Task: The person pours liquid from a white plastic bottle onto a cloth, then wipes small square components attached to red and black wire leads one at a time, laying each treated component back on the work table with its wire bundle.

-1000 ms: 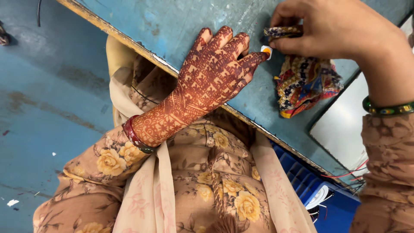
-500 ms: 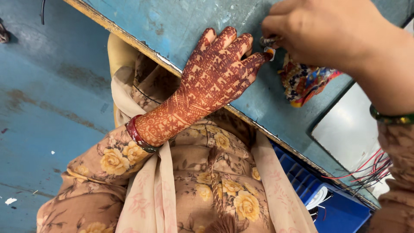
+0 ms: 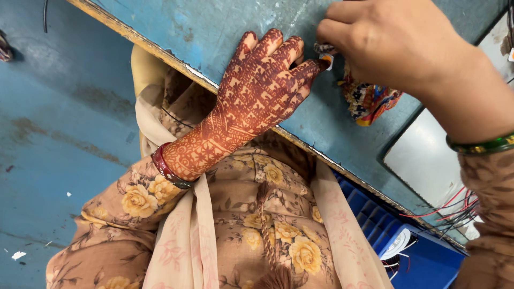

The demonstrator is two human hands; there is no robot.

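The left hand (image 3: 257, 85) lies flat, fingers apart, on the blue desk (image 3: 214, 27); the right hand (image 3: 391, 43) pinches a small part (image 3: 325, 56) (mostly hidden); fitting seems underway, calling for fine steadiness.

Blue worktable (image 3: 225, 27) (paint worn): left hand (image 3: 262, 80) flat, multicoloured cloth (image 3: 369, 99).

small part (image 3: 325, 58) mostly hidden, right hand (image 3: 399, 45) covering it

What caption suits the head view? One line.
Hennaed left hand flat on blue table; right hand pinches a small part beside patterned pouch.
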